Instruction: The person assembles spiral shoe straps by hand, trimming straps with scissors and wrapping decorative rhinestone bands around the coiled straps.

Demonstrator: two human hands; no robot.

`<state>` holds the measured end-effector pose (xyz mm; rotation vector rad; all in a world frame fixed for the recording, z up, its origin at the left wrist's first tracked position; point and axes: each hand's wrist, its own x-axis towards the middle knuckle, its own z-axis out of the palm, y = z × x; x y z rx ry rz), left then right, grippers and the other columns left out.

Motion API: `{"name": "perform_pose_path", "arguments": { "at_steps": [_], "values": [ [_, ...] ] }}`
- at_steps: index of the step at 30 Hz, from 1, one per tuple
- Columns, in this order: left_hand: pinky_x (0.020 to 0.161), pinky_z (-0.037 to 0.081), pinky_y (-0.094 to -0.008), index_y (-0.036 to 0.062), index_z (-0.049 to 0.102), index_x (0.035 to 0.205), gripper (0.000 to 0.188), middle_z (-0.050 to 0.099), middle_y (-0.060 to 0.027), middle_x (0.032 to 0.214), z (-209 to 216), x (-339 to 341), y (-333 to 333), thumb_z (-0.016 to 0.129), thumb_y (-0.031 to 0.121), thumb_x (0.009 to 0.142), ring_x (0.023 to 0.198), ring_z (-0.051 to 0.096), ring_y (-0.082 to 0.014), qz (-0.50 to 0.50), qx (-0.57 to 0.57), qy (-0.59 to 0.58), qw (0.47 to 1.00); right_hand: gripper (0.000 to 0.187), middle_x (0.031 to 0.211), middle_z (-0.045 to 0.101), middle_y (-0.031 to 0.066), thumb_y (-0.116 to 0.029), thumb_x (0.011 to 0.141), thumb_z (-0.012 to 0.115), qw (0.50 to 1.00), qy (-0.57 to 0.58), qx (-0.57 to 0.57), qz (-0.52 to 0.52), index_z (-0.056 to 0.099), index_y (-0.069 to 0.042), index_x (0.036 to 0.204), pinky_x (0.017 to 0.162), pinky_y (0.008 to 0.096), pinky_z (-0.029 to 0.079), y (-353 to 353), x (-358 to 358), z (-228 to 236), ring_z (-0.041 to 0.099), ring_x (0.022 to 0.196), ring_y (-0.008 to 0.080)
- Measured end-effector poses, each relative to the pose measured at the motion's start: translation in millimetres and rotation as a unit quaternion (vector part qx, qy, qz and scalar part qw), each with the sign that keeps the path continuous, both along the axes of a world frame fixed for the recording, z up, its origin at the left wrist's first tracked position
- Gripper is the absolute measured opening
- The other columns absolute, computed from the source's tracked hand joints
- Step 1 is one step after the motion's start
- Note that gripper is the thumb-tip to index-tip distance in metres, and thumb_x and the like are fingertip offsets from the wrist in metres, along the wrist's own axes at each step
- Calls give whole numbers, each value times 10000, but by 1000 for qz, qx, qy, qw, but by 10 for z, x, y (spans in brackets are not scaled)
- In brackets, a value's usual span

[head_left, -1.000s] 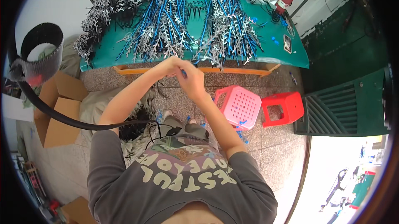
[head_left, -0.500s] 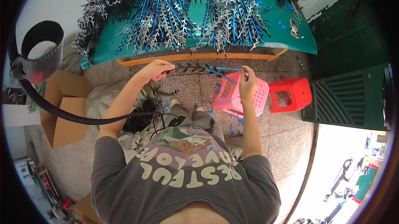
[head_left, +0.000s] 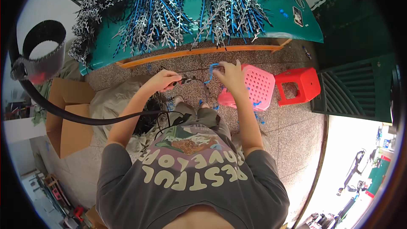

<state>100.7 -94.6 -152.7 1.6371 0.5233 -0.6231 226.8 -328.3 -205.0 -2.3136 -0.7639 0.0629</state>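
My left hand (head_left: 166,80) is closed around one end of a thin black leafy strip (head_left: 193,79), which curves out from my fingers and droops at its free end. Right of it, my right hand (head_left: 232,78) has its fingers spread apart. A curled blue strip (head_left: 210,73) hangs beside its fingertips, its upper end near the index finger; whether it still touches the hand is hard to make out. Many black leafy strips with blue lengths among them (head_left: 165,21) lie heaped on the green-covered table (head_left: 277,27) ahead.
A pink stool (head_left: 258,85) stands just beyond my right hand, with a red stool (head_left: 299,85) beside it. Blue scraps (head_left: 260,119) litter the floor. At left are an open cardboard box (head_left: 74,114) and a black cup-shaped holder (head_left: 44,42) on a bent arm. A phone (head_left: 298,16) lies on the table.
The blue strip, stretched between my hands before, now hangs curled and loose from the black strip. My right hand has moved left and its fingers have spread. The black strip now sags.
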Motion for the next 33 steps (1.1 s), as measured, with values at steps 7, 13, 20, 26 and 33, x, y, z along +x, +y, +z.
{"name": "perform_pose_path", "arguments": {
  "at_steps": [7, 13, 20, 26, 33],
  "values": [
    [363, 286, -200, 28, 599, 864, 260, 430, 13, 502, 218, -219, 74, 498, 266, 887, 392, 379, -51, 7, 26, -39, 999, 245, 910, 631, 102, -222, 719, 657, 970, 63, 102, 211, 641, -79, 917, 757, 358, 446, 282, -103, -293, 577, 868, 283],
    [590, 477, -270, 12, 534, 1084, 507, 588, -71, 723, 212, -606, 468, 315, 439, 919, 721, 610, -179, 197, -255, -26, 946, 169, 756, 623, 131, -201, 705, 671, 938, 171, 109, 281, 659, -54, 789, 651, 350, 456, 459, -71, 168, 591, 717, 292],
    [791, 442, -290, -16, 519, 1136, 380, 613, -103, 1019, 130, -350, -32, 554, 215, 837, 926, 587, -184, 12, 147, -324, 935, 197, 723, 606, 129, -205, 698, 673, 914, 81, 70, 392, 648, -26, 775, 630, 361, 448, 754, -85, 471, 570, 708, 307],
    [553, 436, -291, 26, 595, 940, 206, 601, -91, 643, 113, -189, -213, 528, 189, 834, 582, 588, -180, -15, 206, -313, 927, 228, 679, 599, 112, -188, 679, 701, 922, 107, 6, 372, 636, 0, 791, 582, 325, 433, 774, 4, 615, 559, 636, 231],
    [527, 424, -276, 36, 611, 825, 191, 584, -61, 605, 80, -50, -334, 473, 166, 849, 527, 552, -172, -101, 261, -347, 895, 171, 658, 627, 105, -163, 697, 673, 908, 226, -35, 351, 664, 2, 741, 555, 284, 433, 691, 265, 812, 570, 583, 167]
  ]
}}
